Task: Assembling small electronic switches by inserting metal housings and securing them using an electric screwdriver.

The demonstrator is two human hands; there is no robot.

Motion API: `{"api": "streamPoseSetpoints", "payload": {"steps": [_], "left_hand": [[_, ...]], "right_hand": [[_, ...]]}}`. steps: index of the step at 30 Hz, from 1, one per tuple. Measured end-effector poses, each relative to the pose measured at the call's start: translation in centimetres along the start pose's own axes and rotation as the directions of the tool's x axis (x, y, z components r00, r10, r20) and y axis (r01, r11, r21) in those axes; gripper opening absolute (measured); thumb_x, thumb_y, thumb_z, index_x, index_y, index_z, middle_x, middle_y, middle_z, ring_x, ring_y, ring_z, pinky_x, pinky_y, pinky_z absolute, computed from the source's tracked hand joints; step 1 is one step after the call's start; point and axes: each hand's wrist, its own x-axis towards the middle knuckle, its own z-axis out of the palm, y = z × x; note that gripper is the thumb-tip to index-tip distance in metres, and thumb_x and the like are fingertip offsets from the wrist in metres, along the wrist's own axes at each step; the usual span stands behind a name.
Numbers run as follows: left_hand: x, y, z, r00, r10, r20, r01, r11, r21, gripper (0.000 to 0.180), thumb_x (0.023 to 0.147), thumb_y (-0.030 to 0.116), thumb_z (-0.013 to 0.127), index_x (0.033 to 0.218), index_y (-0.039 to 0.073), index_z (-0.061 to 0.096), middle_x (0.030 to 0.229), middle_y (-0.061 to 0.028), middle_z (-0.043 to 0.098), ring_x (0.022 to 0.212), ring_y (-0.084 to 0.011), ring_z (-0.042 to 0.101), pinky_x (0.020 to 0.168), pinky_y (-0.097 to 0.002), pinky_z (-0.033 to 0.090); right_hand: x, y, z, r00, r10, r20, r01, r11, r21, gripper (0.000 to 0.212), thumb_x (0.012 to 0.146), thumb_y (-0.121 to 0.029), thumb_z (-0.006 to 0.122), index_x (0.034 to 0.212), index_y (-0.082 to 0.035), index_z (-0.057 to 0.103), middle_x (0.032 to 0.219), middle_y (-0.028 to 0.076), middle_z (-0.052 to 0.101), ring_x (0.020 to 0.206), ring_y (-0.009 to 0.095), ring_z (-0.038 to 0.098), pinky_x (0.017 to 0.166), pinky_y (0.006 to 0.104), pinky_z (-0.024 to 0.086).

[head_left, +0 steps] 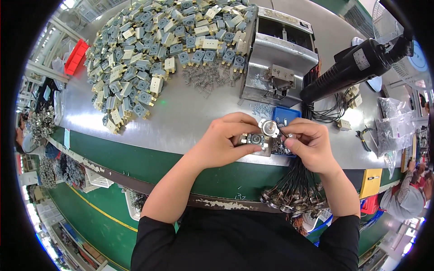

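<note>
My left hand (224,140) is closed round a small grey plastic housing (256,139) with a round socket in its face. A round silvery metal part (269,128) sits at the housing's far right corner, close to my left fingertips. My right hand (312,143) is pinched on the part's thin dark lead, just right of the metal disc. Whether the disc touches the housing, I cannot tell. Beneath both hands stands a blue tray (289,113) of small metal pieces. Several black wires ending in round metal parts (289,201) hang over the table's near edge.
A large heap of grey and cream housings (149,49) covers the back left, with loose springs (210,79) beside it. Behind my hands stands a metal press-like machine (280,58). A black cylindrical tool (348,67), cutters (364,137) and plastic bags (395,122) are at the right.
</note>
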Motion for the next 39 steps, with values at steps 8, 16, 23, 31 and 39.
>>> {"api": "streamPoseSetpoints", "payload": {"steps": [8, 16, 23, 31, 39], "left_hand": [[0.4, -0.2, 0.6, 0.973, 0.166, -0.162, -0.186, 0.976, -0.115, 0.041, 0.083, 0.008, 0.083, 0.123, 0.003, 0.073, 0.132, -0.0101, 0.064, 0.083, -0.01, 0.059, 0.068, -0.0236, 0.048], [1.0, -0.5, 0.5, 0.934, 0.347, -0.086, -0.335, 0.933, 0.132, 0.037, 0.08, 0.011, 0.086, 0.113, 0.002, 0.074, 0.118, -0.0129, 0.071, 0.112, -0.0309, 0.069, 0.09, -0.0391, 0.057], [0.7, -1.6, 1.3, 0.951, 0.306, -0.038, -0.293, 0.934, 0.204, 0.039, 0.077, 0.013, 0.089, 0.11, 0.0, 0.073, 0.117, -0.0125, 0.073, 0.115, -0.0326, 0.07, 0.098, -0.0424, 0.056], [1.2, -1.5, 0.2, 0.988, 0.135, 0.074, -0.137, 0.99, 0.027, 0.034, 0.077, 0.009, 0.088, 0.108, 0.001, 0.074, 0.12, -0.0133, 0.072, 0.112, -0.0327, 0.07, 0.095, -0.0412, 0.056], [1.6, -1.6, 0.1, 0.987, 0.128, 0.098, -0.125, 0.992, -0.036, 0.03, 0.079, 0.006, 0.086, 0.105, 0.001, 0.072, 0.118, -0.0143, 0.072, 0.108, -0.0335, 0.071, 0.094, -0.0417, 0.056]], "right_hand": [[0.6, 0.3, 0.8, 0.998, -0.054, 0.038, 0.059, 0.99, -0.132, 0.02, 0.095, -0.003, 0.073, 0.114, 0.004, 0.075, 0.098, 0.006, 0.068, 0.076, 0.007, 0.056, 0.065, 0.0231, 0.043], [0.4, -0.6, 1.6, 0.99, -0.137, -0.013, 0.127, 0.946, -0.297, 0.015, 0.093, -0.002, 0.073, 0.108, 0.003, 0.076, 0.091, 0.007, 0.068, 0.071, 0.009, 0.057, 0.062, 0.025, 0.044], [0.6, 0.2, 2.0, 0.989, -0.145, -0.02, 0.116, 0.862, -0.494, 0.012, 0.089, 0.002, 0.073, 0.1, 0.002, 0.076, 0.093, 0.014, 0.07, 0.076, 0.025, 0.066, 0.067, 0.0333, 0.051], [0.3, 0.9, 2.3, 0.979, -0.2, 0.046, 0.19, 0.799, -0.571, 0.013, 0.089, 0.005, 0.071, 0.101, 0.003, 0.076, 0.096, 0.016, 0.07, 0.08, 0.029, 0.07, 0.068, 0.0343, 0.056], [0.7, 0.1, 2.8, 0.968, -0.237, 0.085, 0.23, 0.691, -0.685, 0.014, 0.088, 0.005, 0.072, 0.101, 0.003, 0.073, 0.095, 0.016, 0.069, 0.081, 0.033, 0.07, 0.07, 0.0375, 0.056]]}}
